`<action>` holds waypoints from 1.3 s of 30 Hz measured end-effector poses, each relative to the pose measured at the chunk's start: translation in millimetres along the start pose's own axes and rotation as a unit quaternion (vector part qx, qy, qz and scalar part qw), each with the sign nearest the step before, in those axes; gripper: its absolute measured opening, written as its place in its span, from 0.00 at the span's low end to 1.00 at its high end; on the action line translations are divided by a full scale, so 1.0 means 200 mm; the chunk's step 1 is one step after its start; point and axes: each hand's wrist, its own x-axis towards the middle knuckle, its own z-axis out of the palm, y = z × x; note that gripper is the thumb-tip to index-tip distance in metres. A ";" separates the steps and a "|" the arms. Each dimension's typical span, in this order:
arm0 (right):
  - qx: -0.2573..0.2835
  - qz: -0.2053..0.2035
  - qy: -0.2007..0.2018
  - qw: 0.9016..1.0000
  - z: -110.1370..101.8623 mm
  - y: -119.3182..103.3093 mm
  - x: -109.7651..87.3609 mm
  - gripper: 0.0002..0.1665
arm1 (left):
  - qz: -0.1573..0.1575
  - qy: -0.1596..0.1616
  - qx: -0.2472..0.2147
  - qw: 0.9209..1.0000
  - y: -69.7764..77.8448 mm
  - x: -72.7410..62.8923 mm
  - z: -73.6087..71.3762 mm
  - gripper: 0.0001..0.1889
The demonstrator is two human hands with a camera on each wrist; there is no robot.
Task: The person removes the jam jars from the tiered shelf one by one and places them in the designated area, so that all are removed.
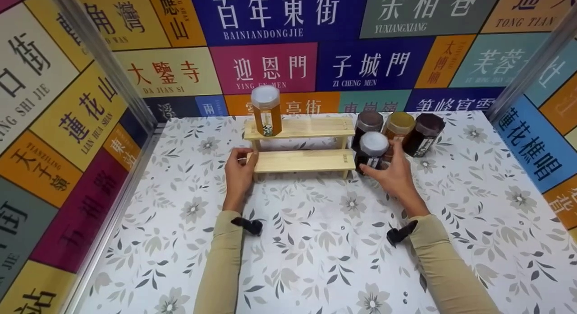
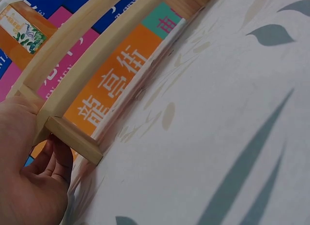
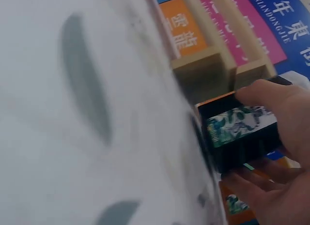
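The wooden rack (image 1: 302,159) is pale blond from where I stand. On it glows a white-capped amber jar (image 1: 269,120); right of the rack, a white-capped dark jar (image 1: 373,147), its label (image 3: 237,123) white and green. Beneath the rack the white tabletop (image 1: 306,269) carries grey flowers; behind, the wall (image 1: 279,39) is blocked navy, magenta, orange.

The central rack (image 1: 302,160) looks like smooth, matt wood. The amber jar (image 1: 274,117) at eleven o'clock looks glossy, the dark jar (image 1: 372,149) at three smooth; the sleeves (image 1: 221,260) at seven and four, matt cloth.
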 end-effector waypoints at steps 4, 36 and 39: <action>0.000 0.002 -0.018 1.000 0.00 0.03 0.00 0.58 | -0.002 -0.001 0.006 1.000 0.00 0.00 0.00 0.14; 0.032 -0.002 -0.025 0.999 0.03 0.02 0.02 0.56 | 0.033 0.025 0.016 0.999 0.00 -0.01 -0.01 0.10; 0.034 -0.004 -0.023 0.999 0.03 0.02 0.02 0.55 | 0.037 0.025 0.004 0.999 0.01 -0.01 -0.01 0.10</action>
